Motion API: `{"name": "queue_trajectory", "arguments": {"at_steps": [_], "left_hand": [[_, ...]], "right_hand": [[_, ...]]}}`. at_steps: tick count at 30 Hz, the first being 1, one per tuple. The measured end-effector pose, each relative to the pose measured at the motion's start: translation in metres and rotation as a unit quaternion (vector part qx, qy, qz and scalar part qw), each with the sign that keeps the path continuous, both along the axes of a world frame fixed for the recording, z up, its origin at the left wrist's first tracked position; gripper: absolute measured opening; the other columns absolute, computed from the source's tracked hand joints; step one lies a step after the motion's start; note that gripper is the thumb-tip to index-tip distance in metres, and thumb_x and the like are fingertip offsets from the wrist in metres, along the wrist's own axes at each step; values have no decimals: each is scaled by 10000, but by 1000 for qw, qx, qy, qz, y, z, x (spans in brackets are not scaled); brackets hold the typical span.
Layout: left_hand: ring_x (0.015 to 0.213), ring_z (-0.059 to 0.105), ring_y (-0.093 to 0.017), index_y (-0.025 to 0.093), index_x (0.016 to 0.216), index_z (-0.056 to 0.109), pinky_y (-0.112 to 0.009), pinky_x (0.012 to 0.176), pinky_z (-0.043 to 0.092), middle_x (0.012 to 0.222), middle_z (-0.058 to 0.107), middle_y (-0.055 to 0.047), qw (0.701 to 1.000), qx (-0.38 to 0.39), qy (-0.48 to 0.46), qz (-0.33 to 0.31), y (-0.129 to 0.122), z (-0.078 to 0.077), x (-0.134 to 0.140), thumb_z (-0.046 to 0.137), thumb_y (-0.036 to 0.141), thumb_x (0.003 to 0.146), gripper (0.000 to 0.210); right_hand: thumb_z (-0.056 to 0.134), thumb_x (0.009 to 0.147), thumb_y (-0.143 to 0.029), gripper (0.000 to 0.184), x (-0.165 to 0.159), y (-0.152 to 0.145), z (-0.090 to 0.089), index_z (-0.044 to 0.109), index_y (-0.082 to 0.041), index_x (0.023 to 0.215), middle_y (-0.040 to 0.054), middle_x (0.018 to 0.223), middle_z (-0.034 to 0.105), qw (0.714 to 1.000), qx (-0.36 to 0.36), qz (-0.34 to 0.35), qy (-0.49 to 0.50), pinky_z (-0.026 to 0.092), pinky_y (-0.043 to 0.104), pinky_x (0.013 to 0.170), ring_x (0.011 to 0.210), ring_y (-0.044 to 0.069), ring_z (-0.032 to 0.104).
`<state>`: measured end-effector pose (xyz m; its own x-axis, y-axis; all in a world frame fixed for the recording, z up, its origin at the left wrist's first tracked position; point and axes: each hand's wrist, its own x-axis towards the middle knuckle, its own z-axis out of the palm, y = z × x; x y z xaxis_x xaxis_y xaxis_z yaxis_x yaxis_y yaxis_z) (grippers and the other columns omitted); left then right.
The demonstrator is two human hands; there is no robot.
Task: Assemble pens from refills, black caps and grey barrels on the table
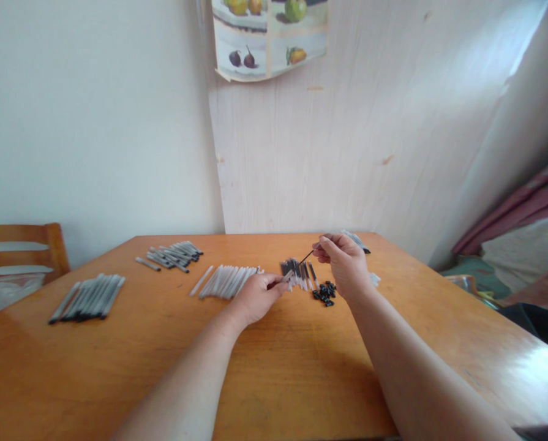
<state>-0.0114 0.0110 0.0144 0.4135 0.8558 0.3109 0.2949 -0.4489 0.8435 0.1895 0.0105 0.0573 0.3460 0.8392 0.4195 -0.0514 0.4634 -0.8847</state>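
Over the middle of the table, my left hand point(259, 297) is closed on a whitish pen barrel point(288, 277), pinched at its fingertips. My right hand point(347, 262), also closed, pinches a thin dark pen refill point(305, 258) by its upper end. The refill slants down to the left, its lower tip at the barrel's end; whether it is inside cannot be made out. Beneath the hands lies a row of dark refills with pale ends point(309, 275). Small black caps point(325, 295) are heaped below my right hand. White pen barrels point(225, 282) lie side by side left of my left hand.
Pens with black ends lie in a loose pile point(175, 255) at the back left and a neat row point(87, 298) at the far left. More pens point(357, 240) lie behind my right hand. A wooden chair point(23, 245) stands left of the table point(274, 380).
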Motion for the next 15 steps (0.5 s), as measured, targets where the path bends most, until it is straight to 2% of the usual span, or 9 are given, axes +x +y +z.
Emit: {"name": "queue_trajectory", "arguments": {"at_steps": [4,8,15], "left_hand": [[712,546,-143,158,948,686,-256,682,404,762,648,-26,996,-81,-40,-26,-2,4,0,576,444,820,332],[680,524,-122,152,931,646,-247,660,387,775,658,-42,984,-153,-78,-44,-5,8,0,599,462,812,336],[657,501,-111,145,936,651,-253,644,360,805,683,-66,972,-192,-116,-66,-7,10,0,608,460,817,339]], "right_hand": [[662,739,-435,295,-6,-1,-3,605,-160,832,56,763,681,999,-18,19,-19,466,254,590,636,127,615],[683,725,-417,311,-15,-2,-8,559,-172,869,41,726,675,996,-44,70,-29,469,254,585,616,133,625],[665,733,-387,253,-24,-3,-19,549,-176,812,6,651,628,986,-67,125,-91,421,240,536,554,111,558]]}}
